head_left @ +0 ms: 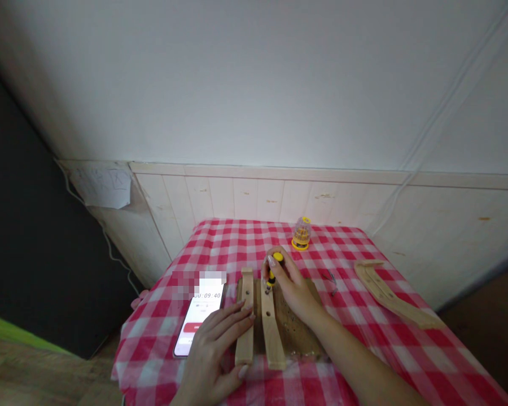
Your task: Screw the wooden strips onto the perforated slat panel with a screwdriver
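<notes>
My right hand (290, 279) is closed around a small yellow-and-black screwdriver (272, 275). The tool leans, its tip down at the upper hole of a pale wooden piece (274, 343). A second hole shows lower on that piece. To its left lies another wooden piece (247, 282) with a dark hole near its upper end. My left hand (220, 341) rests flat, fingers stretched over the left piece and thumb near its lower end. Both pieces lie on a worn brown board (296, 330). Whether a screw sits under the tip is too small to tell.
A phone (203, 316) showing a timer lies left of the board. A clear bit case (301, 234) with yellow ends stands at the back. Small metal parts (332, 283) lie right of the board. A curved wooden piece (389, 299) lies at the tablecloth's right edge.
</notes>
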A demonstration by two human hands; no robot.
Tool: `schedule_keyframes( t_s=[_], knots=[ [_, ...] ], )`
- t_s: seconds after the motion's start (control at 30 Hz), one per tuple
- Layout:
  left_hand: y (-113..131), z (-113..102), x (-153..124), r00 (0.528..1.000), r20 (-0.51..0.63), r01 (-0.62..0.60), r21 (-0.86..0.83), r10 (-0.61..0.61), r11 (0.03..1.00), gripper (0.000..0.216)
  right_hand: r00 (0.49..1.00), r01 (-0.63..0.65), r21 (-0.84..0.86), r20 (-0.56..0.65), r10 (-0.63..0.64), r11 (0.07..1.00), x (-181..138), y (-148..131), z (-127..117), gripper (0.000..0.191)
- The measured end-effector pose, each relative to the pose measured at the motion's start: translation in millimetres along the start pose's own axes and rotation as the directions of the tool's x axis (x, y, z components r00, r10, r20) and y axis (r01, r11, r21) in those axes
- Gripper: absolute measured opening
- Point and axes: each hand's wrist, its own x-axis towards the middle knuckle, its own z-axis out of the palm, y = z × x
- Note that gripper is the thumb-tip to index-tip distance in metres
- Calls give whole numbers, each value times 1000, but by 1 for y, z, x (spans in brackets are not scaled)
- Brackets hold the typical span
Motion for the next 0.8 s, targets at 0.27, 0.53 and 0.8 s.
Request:
schedule_keyframes(
  t_s=[0.27, 0.53, 0.8],
  knots=[
    [0, 0, 0, 1000, 5, -6, 14, 6, 1000, 59, 1000, -1, 4, 0, 1, 1000, 1, 0, 0, 45],
    [-1, 0, -1, 1000, 16, -3, 1, 3, 1000, 59, 1000, 14, 10, 8, -14, 1000, 1, 1, 0, 43],
    [0, 0, 1, 1000, 6, -16, 25, 16, 1000, 59, 1000, 9, 10, 7, -9, 1000, 1, 5, -1, 44]
  ],
)
